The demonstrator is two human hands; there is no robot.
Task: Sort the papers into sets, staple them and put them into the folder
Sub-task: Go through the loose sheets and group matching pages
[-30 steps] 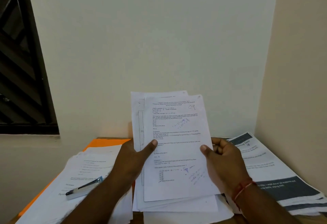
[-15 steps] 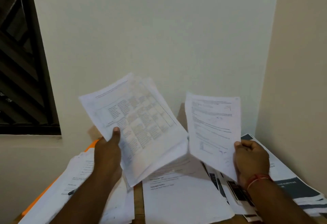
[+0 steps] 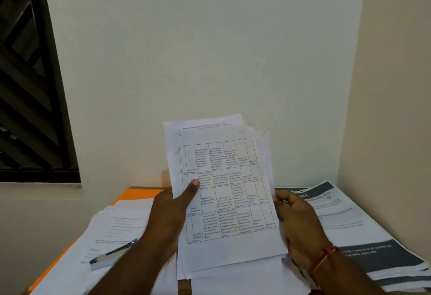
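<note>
Head view: a sheaf of white grid-printed sheets (image 3: 224,189) is held upright, the left hand (image 3: 168,215) gripping its left edge with the thumb across the front and the right hand (image 3: 296,220) apparently pinching its right edge, while a silver metal stapler (image 3: 112,256) lies left of it on loose pages (image 3: 121,224) covering a flat orange folder (image 3: 137,195).

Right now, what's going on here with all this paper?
A person is sorting papers. They hold up a stack of papers whose top sheet shows a printed table. The left hand grips its left edge with the thumb across the front, and the right hand grips the right edge. A stapler lies unused on a pile of white sheets to the left, which rests on an orange folder. Another pile with dark banners lies to the right.
</note>
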